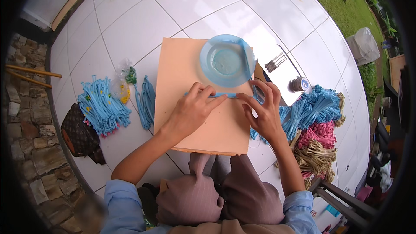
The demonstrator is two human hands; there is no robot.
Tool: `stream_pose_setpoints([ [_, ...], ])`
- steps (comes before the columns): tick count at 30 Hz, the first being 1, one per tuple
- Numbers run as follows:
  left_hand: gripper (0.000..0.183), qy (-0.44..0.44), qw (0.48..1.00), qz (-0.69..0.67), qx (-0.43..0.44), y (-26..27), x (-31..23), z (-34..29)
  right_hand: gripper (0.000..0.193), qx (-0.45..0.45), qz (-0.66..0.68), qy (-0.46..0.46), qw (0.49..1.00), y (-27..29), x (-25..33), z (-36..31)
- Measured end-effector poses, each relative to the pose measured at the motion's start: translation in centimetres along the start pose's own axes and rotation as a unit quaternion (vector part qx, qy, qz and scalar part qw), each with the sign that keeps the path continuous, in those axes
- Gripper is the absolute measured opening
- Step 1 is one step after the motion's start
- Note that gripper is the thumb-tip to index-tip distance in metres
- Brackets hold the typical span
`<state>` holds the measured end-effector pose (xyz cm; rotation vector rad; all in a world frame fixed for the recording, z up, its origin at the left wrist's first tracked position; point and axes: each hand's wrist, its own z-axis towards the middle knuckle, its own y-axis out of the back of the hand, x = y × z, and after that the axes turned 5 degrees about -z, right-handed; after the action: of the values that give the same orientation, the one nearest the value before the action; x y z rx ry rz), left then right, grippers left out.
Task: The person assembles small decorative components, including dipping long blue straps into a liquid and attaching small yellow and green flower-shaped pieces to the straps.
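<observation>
A thin blue strip (225, 95) lies flat across a peach-coloured board (182, 73) that rests on my lap. My left hand (193, 108) presses the strip down with its fingertips. My right hand (262, 108) pinches the strip's right end at the board's edge. A shallow blue plastic bowl (225, 60) with another blue strip leaning over its rim sits at the board's far right corner.
On the white tiled floor (130, 21) to the left lie a pile of finished blue pieces (102, 106), a small plastic bag (121, 84) and a dark brown pouch (80, 134). To the right are a metal tray (284, 71) with a fork and bundles of blue, pink and tan strips (318, 125).
</observation>
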<state>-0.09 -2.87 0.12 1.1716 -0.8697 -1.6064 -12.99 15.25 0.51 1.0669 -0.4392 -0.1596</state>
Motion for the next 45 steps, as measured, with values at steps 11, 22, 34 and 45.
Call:
stream_pose_setpoints([
  [11,0.043,0.004,1.000,-0.009,0.000,0.0,0.0,0.2,0.035,0.008,0.006,-0.023,1.000,-0.4,-0.2,0.4],
  [22,0.030,-0.008,0.995,-0.046,-0.084,-0.9,0.8,0.3,0.031,-0.022,0.311,-0.317,0.896,-2.8,-0.8,-1.1],
  [34,0.020,-0.090,0.981,-0.068,-0.157,0.7,-5.1,2.0,0.041,-0.197,0.544,-0.370,0.727,2.1,-0.5,-7.3],
  [45,0.055,-0.315,0.870,0.130,-0.357,13.1,-10.7,4.1,0.044,0.000,0.651,-0.162,0.742,21.1,7.6,4.7],
])
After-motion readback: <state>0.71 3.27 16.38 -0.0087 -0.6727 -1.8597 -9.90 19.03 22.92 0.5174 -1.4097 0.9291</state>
